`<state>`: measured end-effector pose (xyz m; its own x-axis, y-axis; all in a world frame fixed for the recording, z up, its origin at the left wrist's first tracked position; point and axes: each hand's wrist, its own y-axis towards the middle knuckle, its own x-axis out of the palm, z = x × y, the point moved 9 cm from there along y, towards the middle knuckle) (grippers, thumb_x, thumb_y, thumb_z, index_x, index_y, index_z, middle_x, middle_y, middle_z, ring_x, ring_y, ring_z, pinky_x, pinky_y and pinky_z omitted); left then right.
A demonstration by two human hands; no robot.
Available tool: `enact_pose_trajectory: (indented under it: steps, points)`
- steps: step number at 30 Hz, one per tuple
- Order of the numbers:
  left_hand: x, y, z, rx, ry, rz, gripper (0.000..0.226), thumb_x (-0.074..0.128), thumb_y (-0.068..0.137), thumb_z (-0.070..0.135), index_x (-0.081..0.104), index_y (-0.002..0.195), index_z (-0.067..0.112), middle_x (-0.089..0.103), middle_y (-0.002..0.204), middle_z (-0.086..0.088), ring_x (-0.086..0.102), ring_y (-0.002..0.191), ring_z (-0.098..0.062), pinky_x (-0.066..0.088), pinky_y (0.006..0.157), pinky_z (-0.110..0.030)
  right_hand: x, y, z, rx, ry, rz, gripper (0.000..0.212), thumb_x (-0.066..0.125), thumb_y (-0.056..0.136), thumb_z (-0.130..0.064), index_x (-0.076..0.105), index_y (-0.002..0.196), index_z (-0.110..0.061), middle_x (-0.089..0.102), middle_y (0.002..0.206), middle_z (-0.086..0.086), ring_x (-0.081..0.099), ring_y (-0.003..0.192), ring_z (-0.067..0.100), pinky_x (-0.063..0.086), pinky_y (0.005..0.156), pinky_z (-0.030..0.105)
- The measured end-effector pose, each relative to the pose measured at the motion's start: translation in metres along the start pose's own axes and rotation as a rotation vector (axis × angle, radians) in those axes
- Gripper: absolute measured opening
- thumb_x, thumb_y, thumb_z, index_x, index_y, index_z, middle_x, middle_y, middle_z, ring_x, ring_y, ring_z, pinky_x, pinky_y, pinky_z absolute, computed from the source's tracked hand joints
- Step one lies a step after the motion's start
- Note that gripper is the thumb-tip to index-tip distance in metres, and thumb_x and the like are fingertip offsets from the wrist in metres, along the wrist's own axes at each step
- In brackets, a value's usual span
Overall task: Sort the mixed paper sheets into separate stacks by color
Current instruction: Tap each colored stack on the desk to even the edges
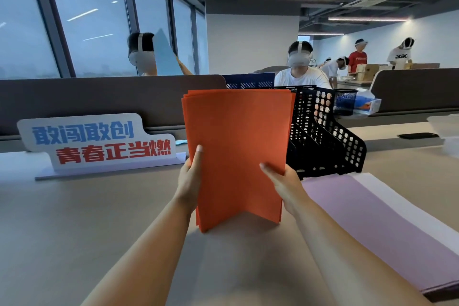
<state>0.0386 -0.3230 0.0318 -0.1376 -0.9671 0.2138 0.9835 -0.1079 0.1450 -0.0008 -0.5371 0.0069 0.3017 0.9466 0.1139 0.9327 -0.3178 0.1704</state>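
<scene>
left grip [190, 179], right grip [285, 184] — clasping orange sheets [236, 146]; fingers hidden behind, rack [332, 141] half-covered

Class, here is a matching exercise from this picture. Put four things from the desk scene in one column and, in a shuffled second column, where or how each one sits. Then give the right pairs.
Things
1. orange sheets
2. purple sheets
3. black file rack
4. sign

Places or states
A. stands on the desk at the left
B. held upright by the left hand and right hand
C. lies flat on the desk at the right
D. stands behind the held sheets

Pairs: 1-B, 2-C, 3-D, 4-A
</scene>
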Motion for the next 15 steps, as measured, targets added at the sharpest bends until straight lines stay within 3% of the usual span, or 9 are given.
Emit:
enact_pose_trajectory:
  steps: [2, 4, 7, 10, 13, 15]
  points:
    - [-0.003, 0.005, -0.003, -0.030, 0.012, 0.031, 0.085, 0.044, 0.060, 0.089, 0.064, 0.114, 0.027, 0.069, 0.112, -0.001, 0.065, 0.104, -0.021, 0.050, 0.093, -0.042, 0.001, 0.000, -0.001, 0.007, -0.005, -0.004, 0.035, 0.073, 0.074, -0.039, 0.065, 0.103, -0.020, 0.071, 0.103, 0.000, 0.066, 0.099, 0.017, 0.051, 0.091, 0.037]
    - [-0.009, 0.009, -0.003, -0.018, 0.014, 0.086, 0.095, 0.034, 0.055, 0.095, 0.062, 0.118, 0.029, 0.067, 0.115, -0.001, 0.063, 0.107, -0.022, 0.046, 0.098, -0.047, -0.001, 0.002, -0.008, -0.001, -0.008, 0.009, 0.036, 0.073, 0.075, -0.037, 0.066, 0.104, -0.018, 0.071, 0.103, 0.000, 0.066, 0.100, 0.017, 0.051, 0.092, 0.036]
    - [-0.006, 0.003, 0.033, 0.159, 0.090, 0.153, 0.061, 0.026, 0.087, 0.069, 0.050, 0.122, 0.024, 0.060, 0.111, 0.005, 0.055, 0.107, -0.016, 0.043, 0.100, -0.042, -0.006, 0.006, -0.039, -0.097, -0.034, 0.052, 0.024, 0.072, 0.079, -0.033, 0.064, 0.098, -0.021, 0.070, 0.102, 0.001, 0.066, 0.097, 0.018, 0.053, 0.088, 0.035]
    - [0.007, -0.002, 0.090, 0.397, 0.181, 0.176, 0.023, 0.031, 0.100, 0.040, 0.035, 0.118, 0.025, 0.050, 0.099, 0.007, 0.052, 0.094, -0.013, 0.044, 0.085, -0.029, -0.004, 0.007, -0.094, -0.257, -0.059, 0.084, 0.028, 0.069, 0.082, -0.036, 0.057, 0.104, -0.023, 0.067, 0.106, -0.001, 0.064, 0.097, 0.013, 0.052, 0.086, 0.032]
    - [0.020, -0.006, 0.131, 0.474, 0.243, 0.213, 0.034, 0.033, 0.097, 0.047, 0.037, 0.123, 0.025, 0.052, 0.098, 0.002, 0.051, 0.089, -0.015, 0.043, 0.082, -0.033, 0.002, 0.007, -0.142, -0.368, -0.088, 0.147, 0.034, 0.062, 0.086, -0.043, 0.052, 0.110, -0.022, 0.062, 0.107, -0.004, 0.060, 0.098, 0.010, 0.048, 0.087, 0.028]
    - [0.019, 0.000, 0.137, 0.346, 0.167, 0.264, 0.041, 0.034, 0.093, 0.056, 0.043, 0.115, 0.023, 0.050, 0.090, 0.004, 0.048, 0.082, -0.012, 0.040, 0.075, -0.031, 0.004, 0.008, -0.158, -0.372, -0.107, 0.184, 0.034, 0.056, 0.087, -0.052, 0.053, 0.100, -0.021, 0.057, 0.092, -0.006, 0.056, 0.084, 0.008, 0.046, 0.077, 0.025]
